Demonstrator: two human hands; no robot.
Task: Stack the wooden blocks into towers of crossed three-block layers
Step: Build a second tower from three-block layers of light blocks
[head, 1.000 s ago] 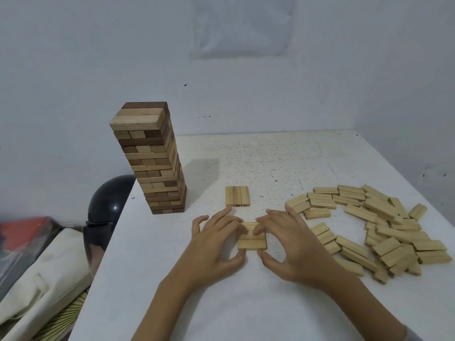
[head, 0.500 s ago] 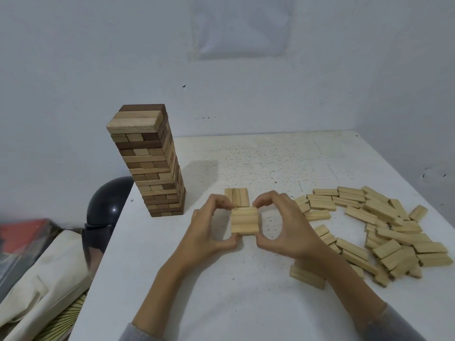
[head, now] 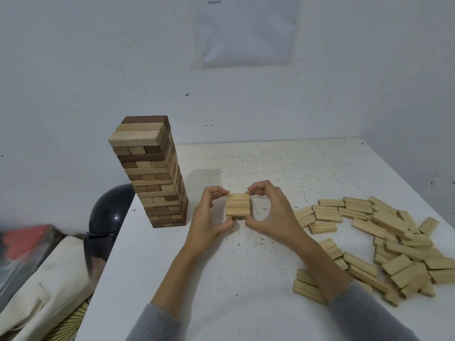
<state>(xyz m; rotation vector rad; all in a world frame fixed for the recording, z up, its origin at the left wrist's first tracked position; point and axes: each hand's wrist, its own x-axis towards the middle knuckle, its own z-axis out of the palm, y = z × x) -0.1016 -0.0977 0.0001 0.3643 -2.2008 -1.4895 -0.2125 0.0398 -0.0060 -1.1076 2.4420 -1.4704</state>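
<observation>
A layer of three pale wooden blocks (head: 237, 204) lies crosswise on top of the earlier three-block layer, whose edge (head: 239, 218) shows just beneath it. My left hand (head: 209, 217) pinches the layer's left side between thumb and fingers. My right hand (head: 270, 212) pinches its right side the same way. A tall finished tower (head: 154, 173) of light and dark blocks stands to the left. A loose pile of pale blocks (head: 384, 242) is spread over the right of the white table (head: 270, 163).
The tower stands close to the table's left edge. Beyond that edge are a black helmet (head: 110, 212) and a cream bag (head: 44, 286). Two loose blocks (head: 305, 286) lie under my right forearm. White walls close the back and right.
Both hands gathered three blocks near me, lifted them as one layer and carried them away from me onto the layer farther back, which is now covered.
</observation>
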